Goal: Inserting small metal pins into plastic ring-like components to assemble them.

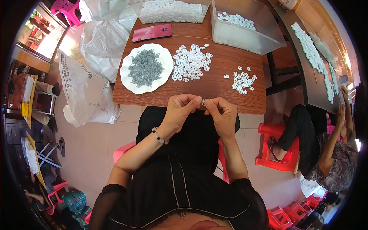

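Close together at the table's near edge, both my hands are closed in a pinch. My right hand (222, 115) grips a small white oval plastic piece (204, 101) between thumb and fingertips. The thumb and forefinger of my left hand (181, 110) meet right beside that piece; anything between them is too small to make out. Beyond my left hand, a white scalloped plate (126, 79) carries a heap of small grey translucent pins (145, 68). A loose pile of white oval pieces with holes (191, 61) lies right of the plate. Farther right is a smaller pile of similar pieces (243, 81).
A pink phone (152, 33) lies on the brown table (149, 100). Two clear bins, one left (172, 18) and one right (245, 41), hold white pieces at its far side. White sacks (88, 92) stand left. At right, another person (333, 161) sits by a dark table (306, 82).
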